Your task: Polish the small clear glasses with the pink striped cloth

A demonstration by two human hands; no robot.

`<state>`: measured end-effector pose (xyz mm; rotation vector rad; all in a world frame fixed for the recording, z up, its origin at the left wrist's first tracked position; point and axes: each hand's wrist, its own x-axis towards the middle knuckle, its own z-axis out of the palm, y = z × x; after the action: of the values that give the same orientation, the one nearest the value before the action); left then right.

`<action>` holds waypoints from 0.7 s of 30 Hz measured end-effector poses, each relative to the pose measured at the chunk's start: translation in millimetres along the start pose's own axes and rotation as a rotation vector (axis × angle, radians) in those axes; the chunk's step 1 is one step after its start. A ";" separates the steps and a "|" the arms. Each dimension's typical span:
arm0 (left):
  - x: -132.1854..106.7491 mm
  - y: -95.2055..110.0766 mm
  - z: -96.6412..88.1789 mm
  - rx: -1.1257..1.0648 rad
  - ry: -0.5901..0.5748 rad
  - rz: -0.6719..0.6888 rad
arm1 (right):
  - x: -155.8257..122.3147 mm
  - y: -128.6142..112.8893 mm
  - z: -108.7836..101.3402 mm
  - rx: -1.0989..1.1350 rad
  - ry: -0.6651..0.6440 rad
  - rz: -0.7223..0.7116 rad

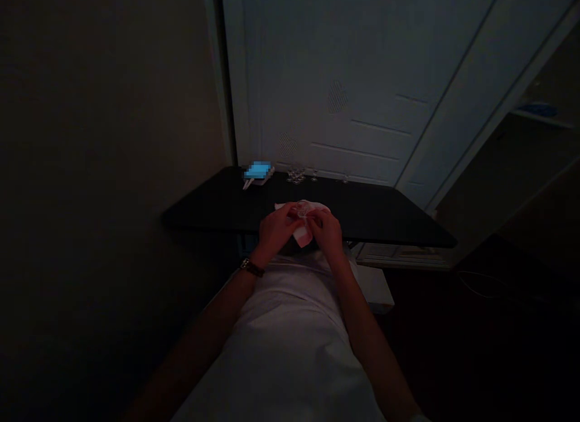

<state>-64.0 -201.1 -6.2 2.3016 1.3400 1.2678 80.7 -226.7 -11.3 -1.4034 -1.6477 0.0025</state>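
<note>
The room is dim. My left hand [277, 227] and my right hand [327, 231] meet over the near edge of a black table [385, 216]. Both have their fingers curled around a small clear glass object [302, 211] wrapped in a white cloth [302, 234] with a pinkish tint. The cloth hangs a little below my fingers. A watch [251, 267] sits on my left wrist. What exactly the glass object is I cannot make out.
Several small clear glasses [296, 175] stand along the table's far edge, next to a blue and white object [258, 172] at the far left. A white panelled door [344, 83] rises behind the table. A wall is on the left, dark shelving on the right.
</note>
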 end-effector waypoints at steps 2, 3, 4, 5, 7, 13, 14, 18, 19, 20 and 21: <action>0.2 0.0 0.1 -0.007 0.000 0.006 | 0.1 0.1 0.0 0.003 0.000 0.000; 0.3 0.0 0.3 -0.011 0.005 0.012 | 0.1 0.0 -0.1 0.005 -0.001 -0.001; 0.3 0.0 0.5 -0.015 0.009 0.019 | 0.1 -0.2 -0.3 0.007 0.000 -0.001; 0.3 -0.1 0.7 -0.018 0.015 0.024 | 0.1 -0.4 -0.6 0.008 0.001 -0.001; 0.3 -0.3 1.2 -0.015 0.026 0.026 | 0.0 -0.8 -1.0 0.010 -0.002 -0.005; -0.2 -0.9 1.1 -0.038 0.015 -0.004 | 0.1 -1.0 -1.2 0.010 0.004 -0.011; -0.3 -0.8 0.9 -0.046 0.012 -0.011 | 0.1 -0.9 -1.2 0.008 0.003 -0.010; -0.6 0.9 0.7 -0.040 0.026 -0.020 | 0.2 -0.4 -1.0 0.007 -0.009 -0.007; -0.7 1.6 0.7 -0.029 0.031 -0.023 | 0.1 -0.3 -1.0 0.003 -0.012 -0.004; -0.8 2.4 0.5 -0.015 0.034 -0.027 | 0.1 -0.1 -0.9 -0.002 -0.015 -0.003; -0.8 3.3 0.3 -0.001 0.032 -0.032 | 0.1 0.1 -0.9 -0.009 -0.018 0.000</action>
<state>-61.9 -203.6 -5.1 2.2588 1.3807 1.3009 81.4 -227.1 -10.8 -1.4135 -1.6641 0.0080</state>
